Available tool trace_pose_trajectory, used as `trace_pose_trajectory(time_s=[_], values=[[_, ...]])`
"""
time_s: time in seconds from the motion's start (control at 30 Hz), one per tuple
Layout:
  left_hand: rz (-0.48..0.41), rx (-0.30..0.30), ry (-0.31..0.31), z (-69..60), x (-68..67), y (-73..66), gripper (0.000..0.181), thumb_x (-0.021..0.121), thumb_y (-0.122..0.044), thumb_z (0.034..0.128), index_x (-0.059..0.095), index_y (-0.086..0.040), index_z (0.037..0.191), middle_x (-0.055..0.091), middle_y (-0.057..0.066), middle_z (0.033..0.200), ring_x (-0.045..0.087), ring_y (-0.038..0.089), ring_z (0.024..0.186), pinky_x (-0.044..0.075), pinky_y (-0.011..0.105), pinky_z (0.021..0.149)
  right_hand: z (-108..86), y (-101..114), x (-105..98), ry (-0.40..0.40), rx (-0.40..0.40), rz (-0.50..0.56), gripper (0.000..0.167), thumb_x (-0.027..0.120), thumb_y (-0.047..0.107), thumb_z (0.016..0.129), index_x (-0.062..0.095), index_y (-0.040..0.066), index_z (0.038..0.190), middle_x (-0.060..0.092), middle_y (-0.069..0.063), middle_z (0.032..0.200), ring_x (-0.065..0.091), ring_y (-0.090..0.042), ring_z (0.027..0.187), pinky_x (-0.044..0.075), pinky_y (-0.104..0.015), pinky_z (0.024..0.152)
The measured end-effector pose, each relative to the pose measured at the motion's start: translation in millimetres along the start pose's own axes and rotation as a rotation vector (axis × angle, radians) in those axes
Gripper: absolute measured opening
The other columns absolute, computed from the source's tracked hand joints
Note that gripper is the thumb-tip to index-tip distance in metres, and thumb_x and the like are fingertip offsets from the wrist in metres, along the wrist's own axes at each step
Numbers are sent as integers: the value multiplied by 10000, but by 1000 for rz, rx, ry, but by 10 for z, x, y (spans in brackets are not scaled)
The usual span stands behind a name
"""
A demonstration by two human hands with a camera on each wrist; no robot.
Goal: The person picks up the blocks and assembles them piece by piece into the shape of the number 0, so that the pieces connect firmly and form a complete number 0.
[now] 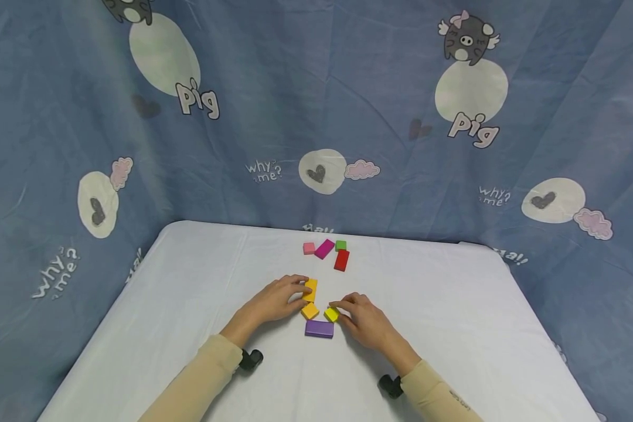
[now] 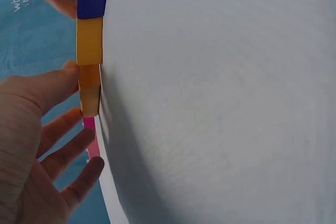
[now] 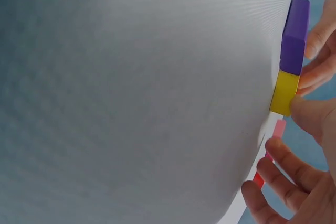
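Note:
My left hand [image 1: 276, 299] is at the left of an orange-yellow oblong block [image 1: 312, 288], pinching it between thumb and finger at its two ends. Just below it, an orange cube [image 1: 310, 311] lies turned at an angle; the left wrist view shows the two nearly touching. Across from them my right hand [image 1: 368, 321] pinches a small yellow cube [image 1: 331, 315] between thumb and index finger. A purple oblong block [image 1: 319, 329] lies crosswise nearest the person, its right end by the yellow cube [image 3: 284, 93]. The remaining fingers of both hands are spread, touching no block.
Farther back on the white-covered table [image 1: 427, 281] lie a pink cube [image 1: 308, 248], a magenta oblong block [image 1: 324, 249], a green cube [image 1: 340, 245] and a red oblong block [image 1: 341, 260]. A blue printed curtain [image 1: 390, 199] hangs behind the table's far edge.

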State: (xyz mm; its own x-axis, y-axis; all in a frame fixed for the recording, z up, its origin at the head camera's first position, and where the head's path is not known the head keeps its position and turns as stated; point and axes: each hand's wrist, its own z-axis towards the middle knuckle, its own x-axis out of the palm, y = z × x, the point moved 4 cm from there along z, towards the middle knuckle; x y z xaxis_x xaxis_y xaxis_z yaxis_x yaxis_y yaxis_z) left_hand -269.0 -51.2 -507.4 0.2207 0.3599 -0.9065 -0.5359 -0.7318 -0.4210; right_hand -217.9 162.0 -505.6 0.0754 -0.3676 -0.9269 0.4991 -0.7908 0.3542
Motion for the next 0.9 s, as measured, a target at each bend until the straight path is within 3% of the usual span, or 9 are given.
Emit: trace_pose_trajectory(time_s=[0.23,0.53,0.67,0.9], values=[[4,-16,3,8,11,15,350,673,-314,932,689,-154,1242,513,36,1416,457,241,1307,351,547,1060,14,-8,-6,-37,38,17,307,707,300,909,673,168,1185,578,-62,1193,536,-245,1118,499,-434,929],[-1,-26,13,-6,9,15,354,667,-311,937,681,-153,1253,497,36,1431,440,238,1324,346,511,1073,3,2,-23,-86,103,21,252,725,328,890,691,156,1072,591,-71,1157,560,-253,1066,515,-433,886],[2,-24,14,-3,12,16,359,669,-316,936,680,-150,1254,499,37,1431,440,239,1324,346,513,1073,-22,-21,-25,-60,99,27,242,683,232,928,689,173,1163,589,-75,1193,557,-258,1100,508,-448,908],[1,-19,8,1,16,7,358,675,-314,931,684,-144,1246,506,47,1422,449,246,1315,355,519,1065,-69,-35,-29,36,23,38,420,655,197,949,598,253,1360,536,-121,1357,500,-321,1234,442,-519,989]])
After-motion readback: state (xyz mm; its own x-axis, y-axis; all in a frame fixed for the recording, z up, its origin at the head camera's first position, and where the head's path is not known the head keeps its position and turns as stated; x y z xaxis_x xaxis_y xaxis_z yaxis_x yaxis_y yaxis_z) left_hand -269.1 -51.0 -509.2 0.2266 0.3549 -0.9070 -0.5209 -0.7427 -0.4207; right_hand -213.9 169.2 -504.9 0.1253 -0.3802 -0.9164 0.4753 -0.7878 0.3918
